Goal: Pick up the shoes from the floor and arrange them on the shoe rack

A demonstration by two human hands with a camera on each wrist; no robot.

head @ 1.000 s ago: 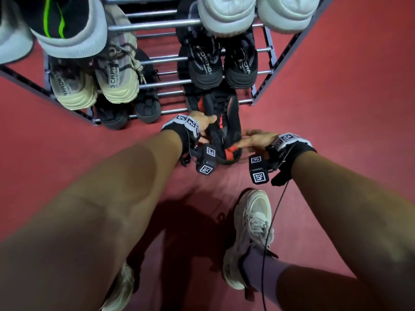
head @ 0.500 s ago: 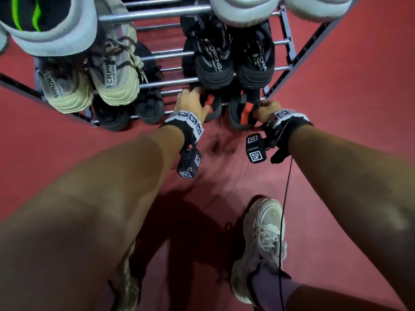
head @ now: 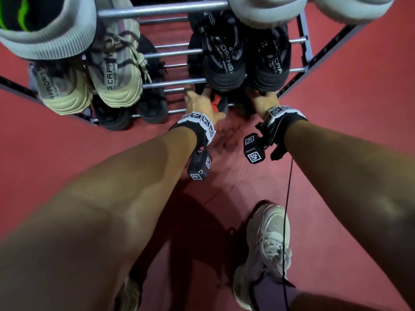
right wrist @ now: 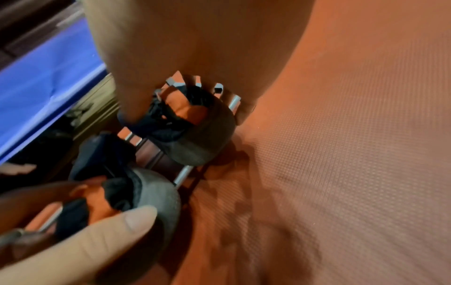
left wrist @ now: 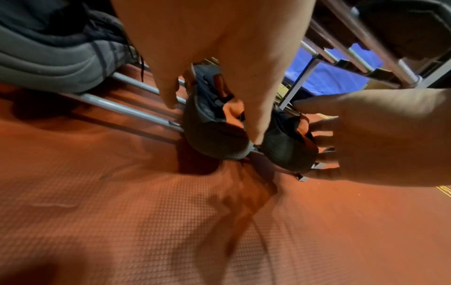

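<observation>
A pair of black shoes with orange lining sits heel-out on the bottom bars of the metal shoe rack (head: 170,83), under the shelf above. My left hand (head: 198,102) holds the left shoe (left wrist: 209,135), with its thumb on the heel and its fingers along the far side. My right hand (head: 263,101) holds the right shoe (right wrist: 200,138) between thumb and spread fingers. In the head view only the left shoe's red-orange collar (head: 219,102) shows. The right shoe is hidden there under the shelf above.
Black sneakers (head: 224,63) sit on the shelf just above my hands, beige sneakers (head: 116,86) to their left. Dark shoes (head: 152,102) fill the bottom shelf's left half. White shoes (head: 269,10) overhang the top. My own white sneaker (head: 267,243) stands on the red mat.
Both hands have carried the black and orange pair forward from the floor in front of the rack onto the bottom shelf. My head has moved closer to the rack.
</observation>
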